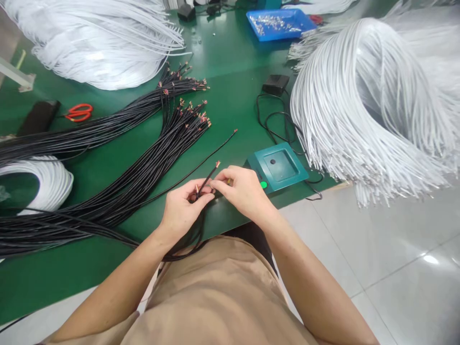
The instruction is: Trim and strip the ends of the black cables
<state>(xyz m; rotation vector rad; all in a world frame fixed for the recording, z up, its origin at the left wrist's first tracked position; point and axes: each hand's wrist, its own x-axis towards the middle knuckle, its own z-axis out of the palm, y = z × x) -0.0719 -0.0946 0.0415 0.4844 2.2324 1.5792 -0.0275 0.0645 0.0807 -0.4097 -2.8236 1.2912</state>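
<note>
Near the table's front edge, my left hand is closed around several black cables whose stripped ends point up and away from me. Copper-coloured tips show on them. My right hand meets it from the right, thumb and forefinger pinched at a cable end beside the left fingertips. The exact wire in that pinch is too small to make out. Below the left hand, the held cables loop down past the table edge. A single black cable lies on the table just beyond the hands.
Bundles of black cables spread over the left side. A teal device with a green button sits right of my hands. White cable coils hang over the right edge. Farther off are a blue tray of small metal parts and red-handled scissors.
</note>
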